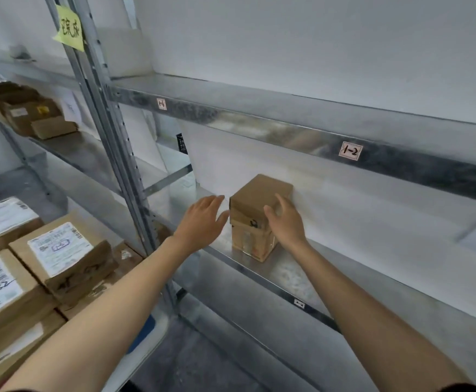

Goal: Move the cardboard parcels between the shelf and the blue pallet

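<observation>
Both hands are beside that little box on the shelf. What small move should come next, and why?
Probably bring the left hand in against the box. That hand is open with a gap to the box's left side, while the right hand rests against its right side. Then both could lift it.

Small parcel (255,205) on the right is showing plain brown cardboard, with a black scribble on its near face and glossy clear tape lower down. Shelf (287,128) is reading mottled silver-grey. Its tag (350,150) is showing pinkish white with black handwriting. Far-left sticky note (70,31) is showing yellow with black characters. Near-left stacked parcels (84,267) are showing brown with white, black-printed labels (60,247), one carrying a red scrawl. Pallet (143,332) is peeking out blue.
</observation>
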